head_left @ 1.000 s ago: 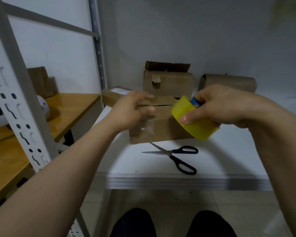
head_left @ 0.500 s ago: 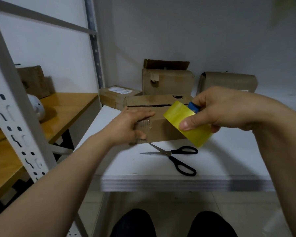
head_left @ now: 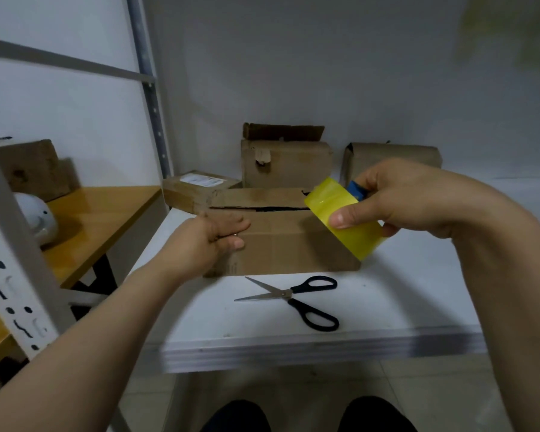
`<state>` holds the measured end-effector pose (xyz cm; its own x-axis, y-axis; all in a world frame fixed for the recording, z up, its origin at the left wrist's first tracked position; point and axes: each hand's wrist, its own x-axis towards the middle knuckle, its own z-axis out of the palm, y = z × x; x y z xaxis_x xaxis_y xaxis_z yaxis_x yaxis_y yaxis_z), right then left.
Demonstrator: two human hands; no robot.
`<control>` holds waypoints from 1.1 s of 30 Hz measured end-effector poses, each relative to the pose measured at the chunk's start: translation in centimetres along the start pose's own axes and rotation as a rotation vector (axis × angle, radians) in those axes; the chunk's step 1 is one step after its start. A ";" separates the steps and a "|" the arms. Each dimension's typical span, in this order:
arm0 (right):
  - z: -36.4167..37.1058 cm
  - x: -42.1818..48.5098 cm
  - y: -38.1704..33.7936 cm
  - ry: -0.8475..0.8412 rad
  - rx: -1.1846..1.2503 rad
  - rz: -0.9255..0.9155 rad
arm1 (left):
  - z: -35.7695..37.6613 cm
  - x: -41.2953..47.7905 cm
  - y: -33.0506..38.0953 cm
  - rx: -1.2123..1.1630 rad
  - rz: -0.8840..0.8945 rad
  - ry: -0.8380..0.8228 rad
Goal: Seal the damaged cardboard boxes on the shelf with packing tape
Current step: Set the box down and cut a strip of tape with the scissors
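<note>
five cardboard boxes in all: four on the white shelf (head_left: 387, 294), namely the front box (head_left: 281, 238), a flat labelled box (head_left: 197, 188), a torn box (head_left: 286, 163) with a raised flap and a low box (head_left: 390, 157) at the back right; the fifth box (head_left: 28, 169) stands on the wooden desk (head_left: 106, 210). one yellow tape roll (head_left: 343, 219). one pair of scissors (head_left: 296, 297). two hands: left (head_left: 212, 238), right (head_left: 402, 198).

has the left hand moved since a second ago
Yes. The left hand came down from the front box's top edge to its left front face, nearer the scissors.
</note>
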<state>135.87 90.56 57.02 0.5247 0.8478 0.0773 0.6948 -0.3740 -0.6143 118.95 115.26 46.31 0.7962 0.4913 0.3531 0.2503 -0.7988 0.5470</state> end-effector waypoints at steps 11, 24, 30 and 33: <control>-1.0 -1.4 1.5 -0.004 -0.085 0.041 | -1.6 0.3 2.1 0.526 -0.002 -0.129; -3.0 -1.3 3.9 0.119 -0.303 0.199 | 4.6 8.1 8.7 0.513 -0.009 -0.432; -2.2 1.0 6.0 0.098 -0.300 0.279 | 5.7 8.6 8.7 0.520 -0.139 -0.482; -1.1 2.4 7.3 0.097 -0.477 0.351 | 6.0 8.5 9.5 0.509 -0.143 -0.490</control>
<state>142.80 89.44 53.60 0.7894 0.6135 0.0185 0.6044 -0.7717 -0.1979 131.42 109.78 49.98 0.8622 0.4864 -0.1416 0.5012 -0.8597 0.0984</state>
